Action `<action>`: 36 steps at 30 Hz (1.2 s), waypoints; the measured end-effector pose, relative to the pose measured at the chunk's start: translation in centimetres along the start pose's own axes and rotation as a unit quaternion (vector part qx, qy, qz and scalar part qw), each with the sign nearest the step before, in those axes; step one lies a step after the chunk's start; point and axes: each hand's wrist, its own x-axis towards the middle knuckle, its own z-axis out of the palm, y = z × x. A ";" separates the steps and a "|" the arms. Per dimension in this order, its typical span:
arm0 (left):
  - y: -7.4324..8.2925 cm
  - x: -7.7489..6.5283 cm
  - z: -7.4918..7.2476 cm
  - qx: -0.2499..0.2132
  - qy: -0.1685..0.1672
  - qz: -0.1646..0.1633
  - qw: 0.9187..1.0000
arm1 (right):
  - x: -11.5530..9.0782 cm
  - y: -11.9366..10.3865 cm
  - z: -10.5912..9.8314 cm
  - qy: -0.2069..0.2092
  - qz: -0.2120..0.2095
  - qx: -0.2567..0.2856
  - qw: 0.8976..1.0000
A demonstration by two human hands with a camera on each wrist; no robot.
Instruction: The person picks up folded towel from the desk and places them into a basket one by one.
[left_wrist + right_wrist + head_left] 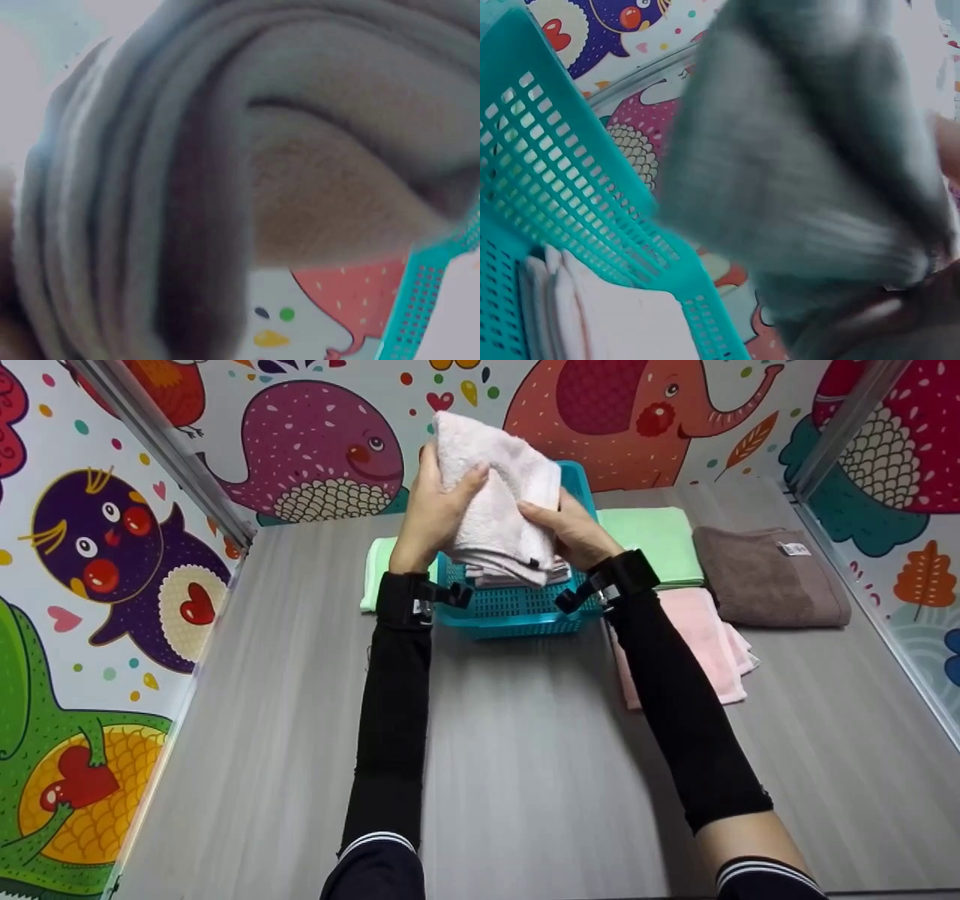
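Note:
A pale pink folded towel (495, 502) is held up above a teal plastic basket (517, 628). My left hand (437, 510) grips its left side, thumb lying across the front. On the other side my right hand (576, 531) pinches the towel with its thumb in front; the fingers behind are hidden. Close up in the left wrist view, the towel's layers (337, 202) bend in a curve. The right wrist view shows a blurred towel face (795, 165) beside the perforated basket wall (562, 142). Folded towels (622, 315) stand inside the basket.
To the right of the basket lie a green folded towel (652, 544), a brown towel with a white label (765, 577) and pink towels (697, 637) partly under my right forearm. Another green towel (379, 574) lies left. Cartoon-printed walls (465, 405) enclose the grey table (510, 750).

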 end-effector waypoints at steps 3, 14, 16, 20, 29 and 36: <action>-1.1 0.3 -0.3 0.017 0.005 -0.002 1.000 | -0.3 -0.5 -0.4 0.029 -0.032 -0.019 0.999; -4.5 1.2 -0.2 0.089 0.012 0.014 0.996 | -0.3 -2.5 -1.7 0.129 -0.032 -0.293 0.947; -4.6 1.3 0.0 0.121 -0.015 0.030 0.992 | -0.5 -2.7 -1.9 0.133 -0.026 -0.294 0.946; -4.6 1.8 0.1 0.157 -0.060 0.030 0.985 | -0.5 -2.7 -2.5 0.132 -0.041 -0.304 0.943; -4.8 3.9 0.3 0.127 -0.089 -0.015 0.988 | 0.9 -2.6 -3.3 0.165 -0.085 -0.421 0.888; -6.5 5.4 2.1 0.183 -0.026 -0.005 0.983 | 3.0 -2.6 -4.8 0.159 -0.027 -0.456 0.875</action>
